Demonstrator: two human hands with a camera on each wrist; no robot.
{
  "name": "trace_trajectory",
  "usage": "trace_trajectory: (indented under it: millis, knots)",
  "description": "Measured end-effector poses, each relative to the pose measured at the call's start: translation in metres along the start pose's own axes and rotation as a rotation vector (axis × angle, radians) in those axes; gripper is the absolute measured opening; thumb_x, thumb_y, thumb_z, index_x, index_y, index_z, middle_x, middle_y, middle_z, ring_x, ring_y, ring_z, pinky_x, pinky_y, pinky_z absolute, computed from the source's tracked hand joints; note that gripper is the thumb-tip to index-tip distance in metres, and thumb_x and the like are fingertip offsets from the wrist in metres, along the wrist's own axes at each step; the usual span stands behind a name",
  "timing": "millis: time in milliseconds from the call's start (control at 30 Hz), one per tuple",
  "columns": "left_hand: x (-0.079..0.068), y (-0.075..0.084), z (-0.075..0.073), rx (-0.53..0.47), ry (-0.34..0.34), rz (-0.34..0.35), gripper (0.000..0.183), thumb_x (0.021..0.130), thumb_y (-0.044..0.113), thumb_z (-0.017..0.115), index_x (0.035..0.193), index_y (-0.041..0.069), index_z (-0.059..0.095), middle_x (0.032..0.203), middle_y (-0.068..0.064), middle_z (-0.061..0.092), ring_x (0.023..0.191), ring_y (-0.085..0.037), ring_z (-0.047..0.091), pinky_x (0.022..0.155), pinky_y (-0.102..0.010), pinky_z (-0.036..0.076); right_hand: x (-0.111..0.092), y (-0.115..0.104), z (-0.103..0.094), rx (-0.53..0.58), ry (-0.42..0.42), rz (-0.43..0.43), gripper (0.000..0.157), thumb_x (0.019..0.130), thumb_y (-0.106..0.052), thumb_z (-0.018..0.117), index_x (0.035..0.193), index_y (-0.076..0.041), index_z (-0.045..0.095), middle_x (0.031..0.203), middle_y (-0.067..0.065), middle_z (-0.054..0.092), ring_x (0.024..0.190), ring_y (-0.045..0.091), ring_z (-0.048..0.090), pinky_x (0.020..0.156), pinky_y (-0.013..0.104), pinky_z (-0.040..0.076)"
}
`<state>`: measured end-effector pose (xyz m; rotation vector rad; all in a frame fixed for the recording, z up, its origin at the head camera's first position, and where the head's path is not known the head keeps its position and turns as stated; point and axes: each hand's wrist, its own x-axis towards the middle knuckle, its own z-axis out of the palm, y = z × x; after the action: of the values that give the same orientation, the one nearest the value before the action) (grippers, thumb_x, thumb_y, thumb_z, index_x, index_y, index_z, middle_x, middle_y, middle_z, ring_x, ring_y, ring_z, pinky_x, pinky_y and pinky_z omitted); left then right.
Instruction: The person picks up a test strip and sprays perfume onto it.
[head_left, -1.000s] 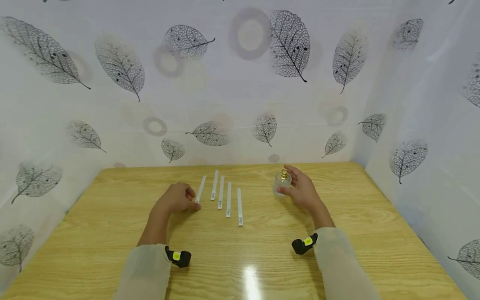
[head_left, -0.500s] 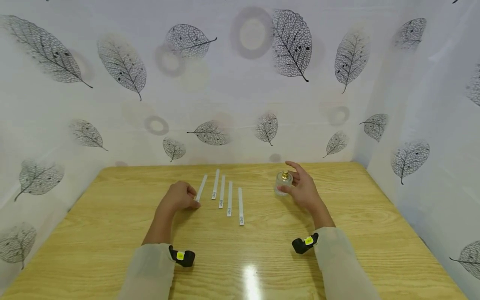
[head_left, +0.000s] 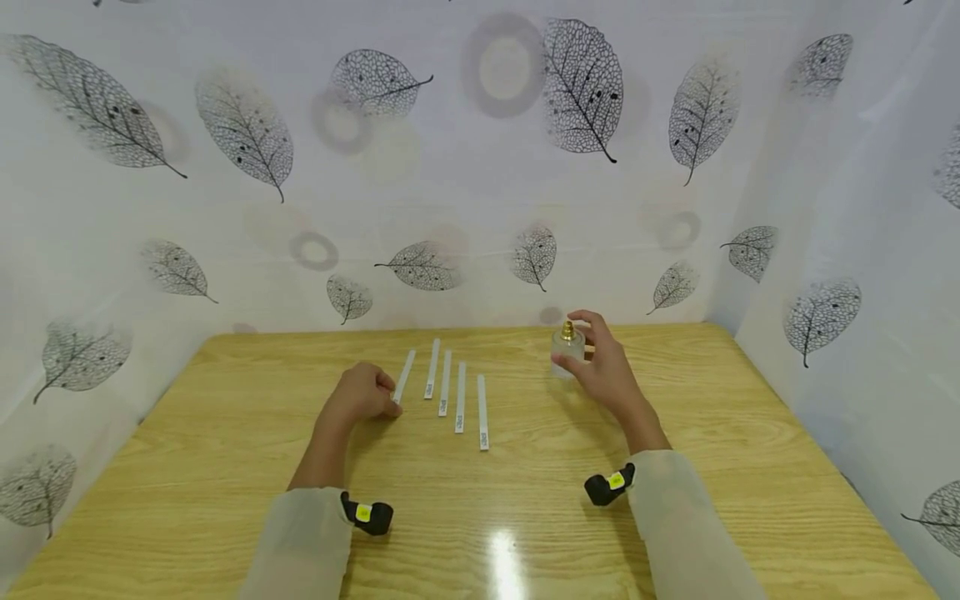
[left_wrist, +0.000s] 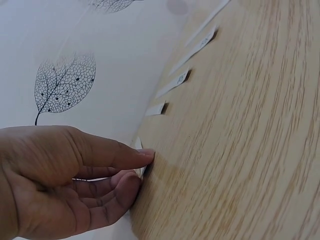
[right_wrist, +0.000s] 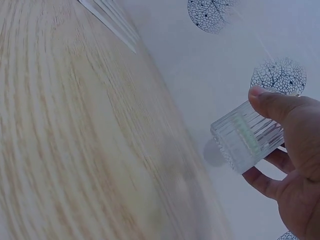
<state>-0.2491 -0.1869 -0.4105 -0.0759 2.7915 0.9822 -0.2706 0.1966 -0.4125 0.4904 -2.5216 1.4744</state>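
Observation:
Off the table at the back right, my right hand [head_left: 611, 379] grips a clear glass perfume bottle [head_left: 565, 344] with a gold spray neck. Its thumb and fingers lie on either side of the ribbed glass, and the bottle's base [right_wrist: 229, 150] shows free in the right wrist view. At the left, my left hand [head_left: 362, 393] pinches the near end of a white paper test strip [head_left: 405, 373] between thumb and fingers. That strip's end is mostly hidden by the fingertips. To its right lie several more strips [head_left: 460, 398] with small dark print at their near ends.
A wood-grain table [head_left: 465, 508] carries everything. Behind and beside it hangs a white curtain [head_left: 450, 183] with a leaf print. Black wrist cameras [head_left: 367, 514] sit on both cuffs. A bright light reflection lies near the table's front.
My right hand has lifted the perfume bottle up from the table, and the bottle now stands more upright to the view. The left hand stays at the leftmost strip.

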Motion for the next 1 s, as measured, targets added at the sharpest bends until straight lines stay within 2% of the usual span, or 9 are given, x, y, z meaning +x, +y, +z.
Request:
trace_trajectory:
  millis: [133, 333, 467, 733, 1000]
  knots:
    - [0.001, 0.000, 0.000, 0.006, 0.000, -0.004, 0.038, 0.077, 0.009, 0.089, 0.107, -0.004, 0.071, 0.111, -0.018, 0.068, 0.096, -0.030, 0.062, 0.086, -0.045, 0.054, 0.000, -0.005, 0.002, -0.032, -0.012, -0.037, 0.066, 0.099, -0.013, 0.069, 0.153, -0.016, 0.031, 0.149, 0.025, 0.048, 0.128, 0.041, 0.056, 0.098, 0.059, 0.052]
    - [0.000, 0.001, 0.001, 0.003, 0.002, 0.004, 0.037, 0.075, 0.008, 0.089, 0.105, -0.003, 0.071, 0.109, -0.018, 0.068, 0.094, -0.030, 0.062, 0.084, -0.044, 0.055, 0.000, -0.011, 0.005, -0.143, 0.013, -0.118, 0.064, 0.102, -0.017, 0.065, 0.154, -0.010, 0.027, 0.141, 0.027, 0.049, 0.116, 0.042, 0.059, 0.091, 0.059, 0.054]
    - [0.000, 0.002, 0.000, 0.010, 0.001, 0.019, 0.037, 0.075, 0.008, 0.089, 0.104, -0.004, 0.071, 0.108, -0.018, 0.069, 0.095, -0.030, 0.063, 0.084, -0.044, 0.055, 0.001, -0.015, 0.009, -0.211, 0.038, -0.162, 0.062, 0.103, -0.017, 0.063, 0.154, -0.009, 0.028, 0.135, 0.024, 0.050, 0.116, 0.041, 0.052, 0.091, 0.060, 0.051]
    - [-0.002, 0.004, -0.001, 0.010, -0.001, 0.027, 0.038, 0.075, 0.007, 0.089, 0.106, -0.005, 0.071, 0.109, -0.019, 0.069, 0.096, -0.031, 0.064, 0.084, -0.045, 0.055, 0.005, -0.021, 0.017, -0.343, 0.151, -0.287, 0.057, 0.102, -0.014, 0.063, 0.151, -0.007, 0.034, 0.129, 0.024, 0.052, 0.098, 0.036, 0.044, 0.071, 0.048, 0.049]
    - [0.000, 0.002, -0.001, 0.004, -0.005, 0.023, 0.039, 0.076, 0.008, 0.089, 0.108, -0.004, 0.071, 0.112, -0.020, 0.069, 0.099, -0.032, 0.064, 0.085, -0.044, 0.055, 0.007, -0.027, 0.022, -0.342, 0.161, -0.375, 0.057, 0.102, -0.009, 0.061, 0.151, -0.005, 0.032, 0.129, 0.026, 0.049, 0.101, 0.039, 0.042, 0.079, 0.049, 0.039]
